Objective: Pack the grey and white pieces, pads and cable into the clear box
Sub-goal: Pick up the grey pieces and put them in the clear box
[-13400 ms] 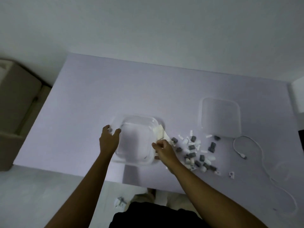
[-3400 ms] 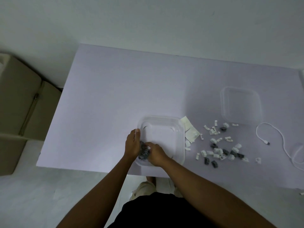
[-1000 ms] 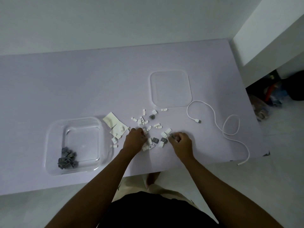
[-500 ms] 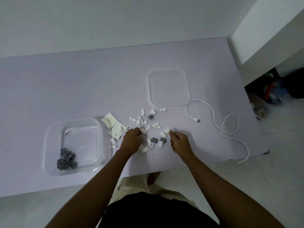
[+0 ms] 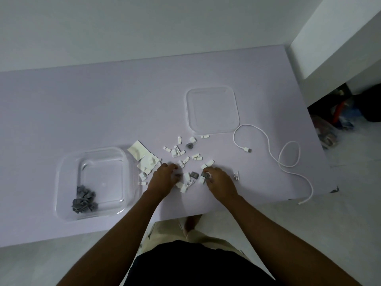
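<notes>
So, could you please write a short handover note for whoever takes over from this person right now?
Left hand: fingers curled down among the loose pieces on the table; whether it holds any cannot be told.
Right hand: appears to pinch a grey piece.
Done: a heap of grey pieces lies in the clear box.
Left: the scattered white and few grey pieces, the pads beside the box, and the cable to the right. The lid lies apart, beyond the pieces.
</notes>
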`<state>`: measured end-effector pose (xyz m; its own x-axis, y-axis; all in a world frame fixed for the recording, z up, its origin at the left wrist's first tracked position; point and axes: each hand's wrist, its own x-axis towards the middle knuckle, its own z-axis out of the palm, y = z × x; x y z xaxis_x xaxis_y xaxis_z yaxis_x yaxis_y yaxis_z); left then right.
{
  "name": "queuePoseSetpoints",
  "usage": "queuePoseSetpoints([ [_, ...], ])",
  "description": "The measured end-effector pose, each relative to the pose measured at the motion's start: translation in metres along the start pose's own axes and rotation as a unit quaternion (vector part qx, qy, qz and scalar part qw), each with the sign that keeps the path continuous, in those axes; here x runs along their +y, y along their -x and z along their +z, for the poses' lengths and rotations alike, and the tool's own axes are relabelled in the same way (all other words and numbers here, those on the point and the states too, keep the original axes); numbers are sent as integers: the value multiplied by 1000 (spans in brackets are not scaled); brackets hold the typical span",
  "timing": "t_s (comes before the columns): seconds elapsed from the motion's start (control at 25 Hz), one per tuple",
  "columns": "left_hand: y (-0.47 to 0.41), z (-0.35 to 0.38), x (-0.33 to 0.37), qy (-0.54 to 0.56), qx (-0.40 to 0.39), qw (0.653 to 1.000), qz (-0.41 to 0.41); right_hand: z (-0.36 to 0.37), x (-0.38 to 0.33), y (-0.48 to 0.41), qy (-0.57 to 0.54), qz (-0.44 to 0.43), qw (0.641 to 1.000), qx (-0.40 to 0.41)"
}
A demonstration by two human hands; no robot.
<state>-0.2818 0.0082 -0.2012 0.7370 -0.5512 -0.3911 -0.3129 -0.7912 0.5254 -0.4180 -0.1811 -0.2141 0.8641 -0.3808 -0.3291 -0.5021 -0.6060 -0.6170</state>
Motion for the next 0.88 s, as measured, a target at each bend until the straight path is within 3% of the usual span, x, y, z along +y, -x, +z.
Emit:
queuePoseSetpoints([
  [0.16, -5, 2, 7, -34, -20, 999, 23, 1, -1, -1, 46, 12, 999, 19],
  [0.28, -12, -2, 7, 29, -11, 999, -41, 0, -6, 0, -91, 48, 994, 47],
  [0.36, -16, -8, 10, 151, -10, 981, -117, -8, -13, 0, -317, 136, 937, 55],
  [0.44, -18, -19, 16, 391, -29, 898, -201, -21, -19, 1, -514, 207, 832, 20],
  [0.52, -20, -30, 18, 522, -65, 813, -250, -32, -24, 5, -603, 220, 766, -30],
  [0.6, -23, -35, 20, 539, -102, 794, -261, -38, -27, 5, -629, 211, 746, -60],
  [0.68, -30, -35, 22, 468, -98, 842, -252, -38, -30, 3, -623, 204, 752, -68],
  [0.8, -47, -29, 24, 191, -25, 972, -138, -37, -32, -4, -609, 182, 768, -74],
  [0.88, -58, -30, 30, 84, 9, 994, -75, -38, -33, -8, -612, 167, 769, -81],
])
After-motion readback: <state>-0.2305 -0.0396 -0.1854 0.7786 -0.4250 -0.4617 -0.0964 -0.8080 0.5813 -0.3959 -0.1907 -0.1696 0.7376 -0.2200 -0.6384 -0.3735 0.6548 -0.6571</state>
